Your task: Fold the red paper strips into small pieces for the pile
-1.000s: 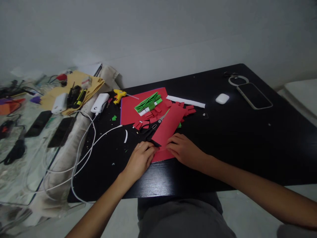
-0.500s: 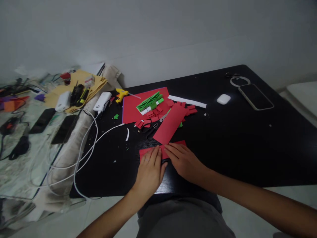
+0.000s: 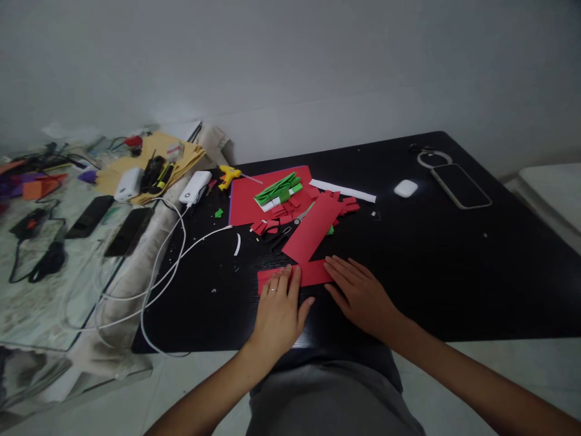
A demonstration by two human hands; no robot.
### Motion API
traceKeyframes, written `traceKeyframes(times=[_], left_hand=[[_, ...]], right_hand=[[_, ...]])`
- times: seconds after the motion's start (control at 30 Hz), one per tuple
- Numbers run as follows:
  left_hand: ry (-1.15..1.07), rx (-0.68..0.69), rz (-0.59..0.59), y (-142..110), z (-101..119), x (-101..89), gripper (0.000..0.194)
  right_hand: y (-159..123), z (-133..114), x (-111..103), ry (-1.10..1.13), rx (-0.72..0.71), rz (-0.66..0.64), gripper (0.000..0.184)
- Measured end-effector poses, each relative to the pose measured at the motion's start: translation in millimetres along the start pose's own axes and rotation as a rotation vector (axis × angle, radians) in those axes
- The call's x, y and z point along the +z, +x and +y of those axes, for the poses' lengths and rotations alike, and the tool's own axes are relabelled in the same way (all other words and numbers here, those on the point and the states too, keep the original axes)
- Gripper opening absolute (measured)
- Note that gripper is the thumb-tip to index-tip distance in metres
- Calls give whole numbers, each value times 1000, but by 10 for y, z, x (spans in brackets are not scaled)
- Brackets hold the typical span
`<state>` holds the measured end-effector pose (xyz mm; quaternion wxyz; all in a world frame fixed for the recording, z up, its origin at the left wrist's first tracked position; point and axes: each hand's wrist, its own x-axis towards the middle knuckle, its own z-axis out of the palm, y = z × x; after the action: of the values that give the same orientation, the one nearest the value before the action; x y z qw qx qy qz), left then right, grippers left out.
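A long red paper strip (image 3: pixel 314 274) lies flat near the front edge of the black table. My left hand (image 3: pixel 278 309) rests on its left part, fingers stretched out and thumb apart. At the strip's right end, my right hand (image 3: pixel 361 295) lies with straight fingers touching the paper. Just beyond is a wider red paper piece (image 3: pixel 313 229), lying slantwise and partly over black-handled scissors (image 3: pixel 284 233). Small folded red pieces (image 3: pixel 284 212) are scattered behind, beside a folded green paper bundle (image 3: pixel 279 189) on a red sheet (image 3: pixel 242 203).
A yellow glue gun (image 3: pixel 229 176) and a white power bank (image 3: pixel 195 187) with a looping cable stand at back left. A white paper strip (image 3: pixel 342 190), a white earbud case (image 3: pixel 405 188) and a phone (image 3: pixel 462 186) lie to the right. Clutter covers the left table.
My right hand has slid rightward along the red strip to its right end, uncovering the strip's middle. My left hand stays on the left part. The camera view has shifted slightly.
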<state>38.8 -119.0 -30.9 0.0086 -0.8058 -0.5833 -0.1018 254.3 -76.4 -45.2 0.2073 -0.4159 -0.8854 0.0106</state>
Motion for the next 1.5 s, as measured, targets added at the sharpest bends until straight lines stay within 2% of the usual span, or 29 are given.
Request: traceKeyframes(times=[0.27,0.37,0.57,0.67,0.8,0.97,1.1,1.23,1.5], left_hand=[[59,-60,2,72,110,1,62],[52,-59,25,9,11,4,63],[90,-74,59,-210,-327,-66,65],[77,-71,58,-279,-405,-75,67],[49,-83,74,-301,-396,-33,66],[43,-84,85,-325,-405,6,63],[27,-69,63,-352,-429,11,63],[5,-110,58,-343,-407,5,65],[0,-130,56,-313,-375,-27,66]], right_hand=[[-18,-12,31,-29,16,18,40],[-12,-13,9,-21,22,10,40],[11,-7,-25,-7,30,12,39],[43,-27,-36,6,34,30,38],[120,-199,-16,86,31,12,40],[301,-595,134,246,-120,-99,50],[422,-738,229,284,-91,-170,57],[370,-616,196,271,-64,-166,60],[-4,-108,-9,28,78,-101,54]])
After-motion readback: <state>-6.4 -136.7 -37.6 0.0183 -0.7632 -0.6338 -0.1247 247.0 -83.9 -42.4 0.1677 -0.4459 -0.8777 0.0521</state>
